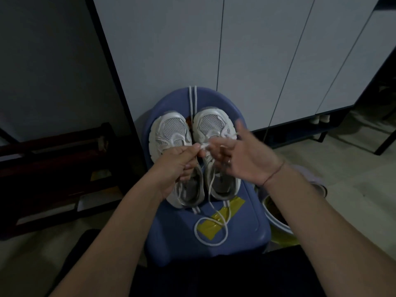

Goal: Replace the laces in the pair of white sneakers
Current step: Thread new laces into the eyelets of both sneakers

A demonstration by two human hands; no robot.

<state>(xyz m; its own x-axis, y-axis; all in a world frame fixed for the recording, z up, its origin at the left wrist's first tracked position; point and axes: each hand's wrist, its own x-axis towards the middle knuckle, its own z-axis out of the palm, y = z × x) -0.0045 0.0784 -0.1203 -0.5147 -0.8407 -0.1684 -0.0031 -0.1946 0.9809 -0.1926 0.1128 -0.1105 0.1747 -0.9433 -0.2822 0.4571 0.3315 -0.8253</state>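
Note:
Two white mesh sneakers stand side by side, toes away from me, on a blue plastic stool (242, 230): the left sneaker (169, 131) and the right sneaker (211, 123). My left hand (177, 166) pinches a white lace at the right sneaker's lower eyelets. My right hand (240, 155) hovers over the right sneaker, its fingertips pinching the same lace. The lace's loose end (211, 232) trails from the right sneaker into a loop on the stool's front. Another white lace (192, 99) lies doubled between the toes, running over the stool's far edge.
Yellow tape (234, 207) is stuck on the stool's seat. White cabinet doors (257, 61) rise right behind the stool. A dark wooden rack (53, 168) stands on the left. A round bowl (276, 217) sits on the floor by the stool's right side.

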